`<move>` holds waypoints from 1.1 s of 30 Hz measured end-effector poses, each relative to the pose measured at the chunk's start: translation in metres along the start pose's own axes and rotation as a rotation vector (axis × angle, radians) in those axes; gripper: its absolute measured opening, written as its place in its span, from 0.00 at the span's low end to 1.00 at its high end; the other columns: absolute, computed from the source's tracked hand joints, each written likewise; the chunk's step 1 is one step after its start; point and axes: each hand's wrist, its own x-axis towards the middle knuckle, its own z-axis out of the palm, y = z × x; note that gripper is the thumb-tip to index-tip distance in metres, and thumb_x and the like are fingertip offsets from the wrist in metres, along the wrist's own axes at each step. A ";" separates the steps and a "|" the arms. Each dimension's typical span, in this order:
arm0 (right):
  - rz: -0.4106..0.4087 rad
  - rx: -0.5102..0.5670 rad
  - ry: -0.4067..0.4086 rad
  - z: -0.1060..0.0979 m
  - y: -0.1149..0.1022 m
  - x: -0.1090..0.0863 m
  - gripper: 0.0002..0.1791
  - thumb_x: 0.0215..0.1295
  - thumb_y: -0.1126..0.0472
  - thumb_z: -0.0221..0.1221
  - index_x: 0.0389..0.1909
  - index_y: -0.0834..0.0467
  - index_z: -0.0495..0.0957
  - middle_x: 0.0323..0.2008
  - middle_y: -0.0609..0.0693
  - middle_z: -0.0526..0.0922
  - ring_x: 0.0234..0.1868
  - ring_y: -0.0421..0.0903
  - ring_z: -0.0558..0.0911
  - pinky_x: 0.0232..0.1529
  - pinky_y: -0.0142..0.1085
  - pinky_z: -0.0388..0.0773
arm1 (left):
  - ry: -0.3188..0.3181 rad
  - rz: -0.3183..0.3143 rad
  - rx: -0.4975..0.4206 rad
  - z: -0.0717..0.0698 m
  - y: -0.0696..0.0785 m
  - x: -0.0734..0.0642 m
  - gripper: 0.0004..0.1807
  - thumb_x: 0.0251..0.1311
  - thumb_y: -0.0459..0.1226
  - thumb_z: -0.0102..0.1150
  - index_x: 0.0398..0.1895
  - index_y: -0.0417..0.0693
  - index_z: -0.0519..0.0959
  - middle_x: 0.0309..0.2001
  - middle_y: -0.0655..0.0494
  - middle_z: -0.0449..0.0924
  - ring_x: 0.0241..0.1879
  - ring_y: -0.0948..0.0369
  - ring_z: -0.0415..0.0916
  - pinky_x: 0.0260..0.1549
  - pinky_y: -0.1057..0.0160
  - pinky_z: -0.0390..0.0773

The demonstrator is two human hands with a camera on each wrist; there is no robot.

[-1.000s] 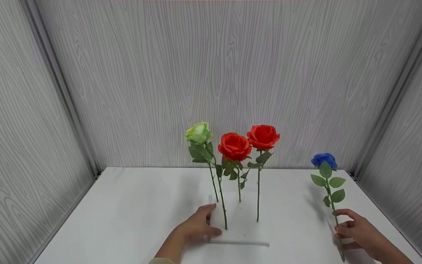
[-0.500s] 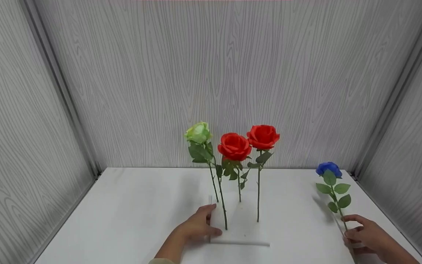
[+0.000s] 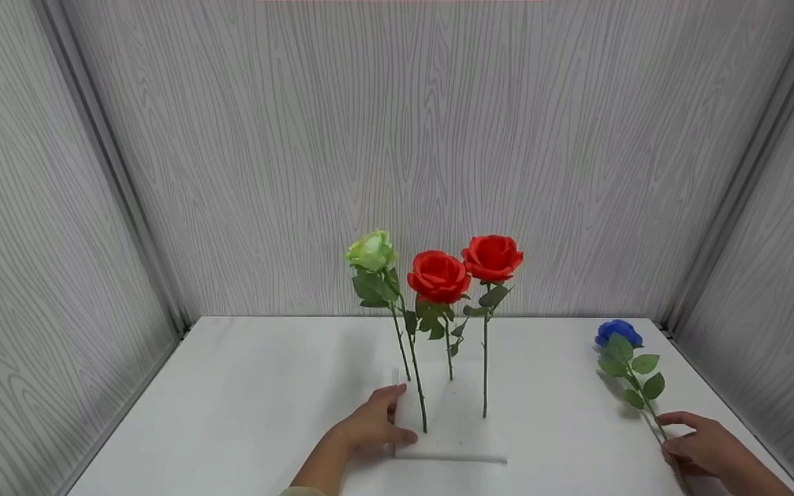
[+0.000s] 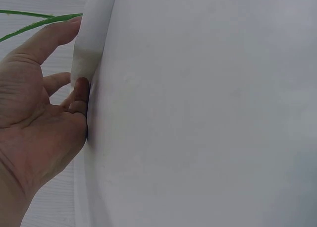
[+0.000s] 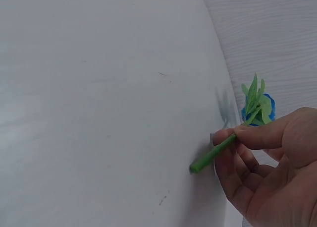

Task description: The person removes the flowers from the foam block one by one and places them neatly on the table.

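At the table's right side, my right hand [image 3: 704, 448] pinches the lower stem of a blue rose [image 3: 619, 333] between thumb and fingers. The rose slants away from me, its bloom low over the tabletop. In the right wrist view, the green stem's [image 5: 213, 153] cut end sticks out past the fingertips, close over the table. My left hand [image 3: 371, 421] holds the left edge of a white board [image 3: 462, 448], thumb near the front corner and fingers further back. The same hand [image 4: 37, 98] shows from the palm side in the left wrist view, fingertips at the board's edge [image 4: 89, 43].
A pale green rose [image 3: 371, 251], a front red rose [image 3: 438, 277] and a back red rose [image 3: 493, 259] stand upright on the board, on thin stems. Grey wood-grain panels [image 3: 397, 138] enclose the white table [image 3: 245, 399] behind and on both sides.
My right hand has moved right and toward me, and the blue rose has tipped lower, its bloom sinking toward the table. The left hand and the board have stayed in place.
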 end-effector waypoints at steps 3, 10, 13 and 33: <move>-0.005 -0.002 0.003 0.000 0.002 -0.001 0.35 0.64 0.66 0.63 0.70 0.68 0.62 0.38 0.55 0.83 0.37 0.44 0.83 0.39 0.40 0.84 | 0.002 0.001 0.003 0.001 0.000 0.000 0.54 0.46 0.43 0.79 0.77 0.50 0.60 0.72 0.47 0.62 0.65 0.49 0.69 0.69 0.42 0.68; 0.004 -0.038 0.013 -0.002 0.001 0.001 0.33 0.65 0.64 0.62 0.69 0.67 0.64 0.41 0.59 0.82 0.38 0.44 0.82 0.40 0.40 0.84 | 0.003 -0.008 -0.002 0.000 0.000 0.000 0.54 0.46 0.43 0.79 0.78 0.51 0.60 0.70 0.47 0.64 0.65 0.50 0.69 0.69 0.42 0.68; 0.006 -0.053 0.016 -0.002 0.002 0.002 0.32 0.65 0.63 0.63 0.68 0.67 0.65 0.43 0.60 0.82 0.38 0.44 0.82 0.40 0.39 0.84 | 0.005 -0.020 -0.003 0.000 0.000 0.000 0.54 0.46 0.43 0.80 0.77 0.53 0.60 0.68 0.47 0.66 0.64 0.51 0.69 0.69 0.42 0.68; -0.073 -0.183 0.101 0.006 0.006 0.008 0.28 0.62 0.67 0.58 0.63 0.72 0.68 0.37 0.59 0.82 0.33 0.44 0.81 0.33 0.37 0.81 | -0.003 -0.013 0.000 0.000 0.000 0.000 0.54 0.47 0.44 0.79 0.78 0.52 0.59 0.71 0.46 0.63 0.66 0.50 0.67 0.71 0.43 0.66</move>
